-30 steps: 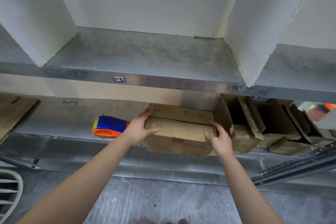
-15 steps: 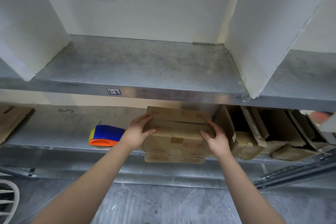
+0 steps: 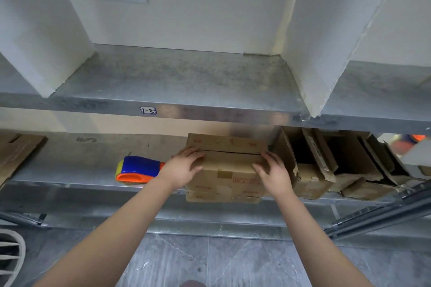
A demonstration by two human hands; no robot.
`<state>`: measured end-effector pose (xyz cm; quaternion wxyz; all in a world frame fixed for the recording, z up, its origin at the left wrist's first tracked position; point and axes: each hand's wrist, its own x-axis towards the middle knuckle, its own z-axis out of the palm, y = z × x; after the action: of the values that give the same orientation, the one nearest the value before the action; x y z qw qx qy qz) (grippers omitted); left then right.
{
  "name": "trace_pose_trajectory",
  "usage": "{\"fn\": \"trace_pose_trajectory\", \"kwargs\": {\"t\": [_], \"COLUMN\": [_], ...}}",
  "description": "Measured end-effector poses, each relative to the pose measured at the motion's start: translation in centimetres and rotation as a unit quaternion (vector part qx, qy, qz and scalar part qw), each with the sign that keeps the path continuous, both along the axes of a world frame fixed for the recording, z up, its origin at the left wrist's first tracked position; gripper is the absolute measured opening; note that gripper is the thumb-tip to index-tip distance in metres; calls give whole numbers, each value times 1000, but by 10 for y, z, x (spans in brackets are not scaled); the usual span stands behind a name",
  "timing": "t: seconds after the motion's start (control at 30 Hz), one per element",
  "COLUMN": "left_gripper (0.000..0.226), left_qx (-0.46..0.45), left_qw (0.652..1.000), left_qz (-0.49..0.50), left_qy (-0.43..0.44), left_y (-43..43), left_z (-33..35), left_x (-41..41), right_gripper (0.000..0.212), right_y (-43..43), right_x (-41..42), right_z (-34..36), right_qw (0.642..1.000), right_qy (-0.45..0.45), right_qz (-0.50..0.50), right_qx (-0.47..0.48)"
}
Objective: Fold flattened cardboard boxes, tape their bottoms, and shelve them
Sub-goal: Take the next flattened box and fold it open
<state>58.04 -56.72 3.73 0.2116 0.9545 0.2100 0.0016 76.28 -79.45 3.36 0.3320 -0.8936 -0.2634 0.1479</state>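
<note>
Head view. A cardboard box (image 3: pixel 224 170) sits at the front edge of the lower metal shelf (image 3: pixel 70 170), between a tape dispenser (image 3: pixel 137 169) and a row of folded boxes (image 3: pixel 326 165). The left hand (image 3: pixel 183 169) and right hand (image 3: pixel 275 173) each grasp an upper corner, fingers curled over the flaps.

place: storeroom / packing area | evidence: galvanized metal shelving (image 3: pixel 210 114) with white dividers (image 3: pixel 326 42), handwritten bay label (image 3: pixel 148 110), cardboard boxes (image 3: pixel 310 163) stocked right, tape dispenser (image 3: pixel 138 169) left

A brown cardboard box (image 3: pixel 228 162), flaps folded shut on top, sits on the lower shelf (image 3: pixel 70 166), overhanging its front edge.
</note>
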Motion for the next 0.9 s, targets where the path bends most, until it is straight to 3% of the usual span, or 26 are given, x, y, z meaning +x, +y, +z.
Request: {"fn": "trace_pose_trajectory", "kwargs": {"t": [0.2, 0.5, 0.63, 0.9], "left_gripper": [54, 55, 54, 56], "left_qx": [130, 268, 298, 263], "left_qw": [990, 958, 951, 964], "left_qz": [-37, -73, -71, -35], "left_qy": [-45, -66, -49, -6], "left_y": [-11, -16, 6, 77], "left_z": [14, 28, 29, 19], "left_x": [-3, -39, -81, -153], "right_gripper": [57, 49, 49, 49], "right_y": [-16, 19, 59, 147], "right_x": [-12, -64, -103, -181], "right_z": [14, 38, 38, 23], "right_qw": [991, 942, 926, 921], "right_qy": [-124, -288, -301, -282], "right_qz": [44, 166, 226, 268], "right_qx": [-36, -50, -36, -21]}}
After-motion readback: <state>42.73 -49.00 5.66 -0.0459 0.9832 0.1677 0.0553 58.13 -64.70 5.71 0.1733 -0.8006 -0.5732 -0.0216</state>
